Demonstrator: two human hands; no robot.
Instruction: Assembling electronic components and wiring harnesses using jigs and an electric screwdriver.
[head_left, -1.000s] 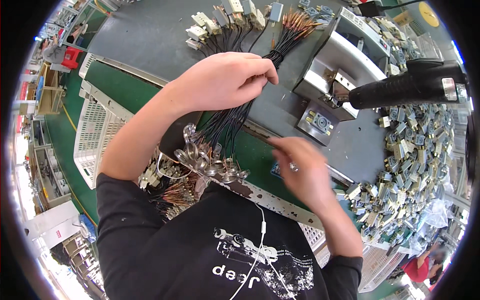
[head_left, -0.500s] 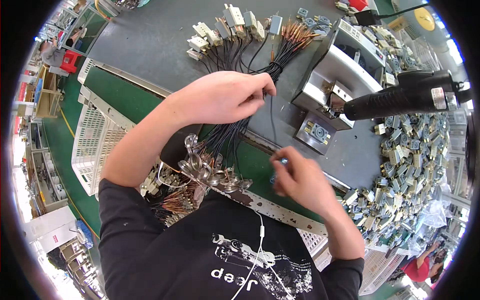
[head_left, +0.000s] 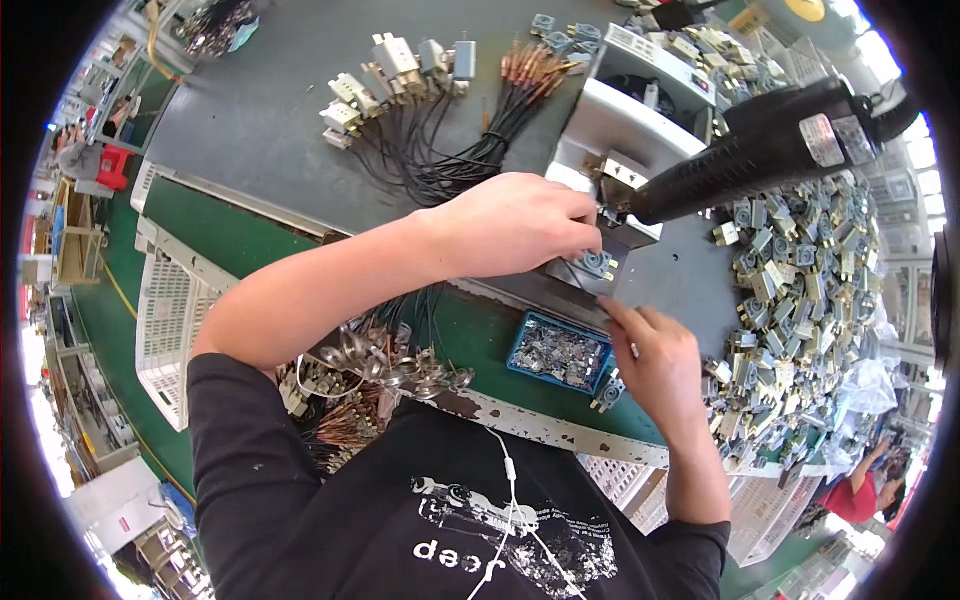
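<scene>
My left hand [head_left: 520,225] reaches across to the metal fixture, with bent fingers close above a grey plug housing [head_left: 598,264] seated there. A thin black cable [head_left: 583,282] runs from under these fingers down to my right hand [head_left: 655,355], where thumb and forefinger pinch its end. Fingertips of the left hand are partly hidden, but the cable comes out from them. Left of the hands lies a bundle of black cables [head_left: 430,165] with cream and grey plugs and copper-coloured ends. Its lower ends carry shiny metal rings [head_left: 400,370] hanging near my body.
A black powered screwdriver [head_left: 735,160] lies slanted toward the steel fixture box [head_left: 590,130]. A blue tray [head_left: 550,380] of small metal parts sits below my hands. Loose plug housings [head_left: 800,290] heap up on the right. White crates [head_left: 165,340] stand at the left.
My left hand has moved right, from the cable bundle to the fixture. My right hand has moved right and now pinches the cable end. The blue tray has come into full view.
</scene>
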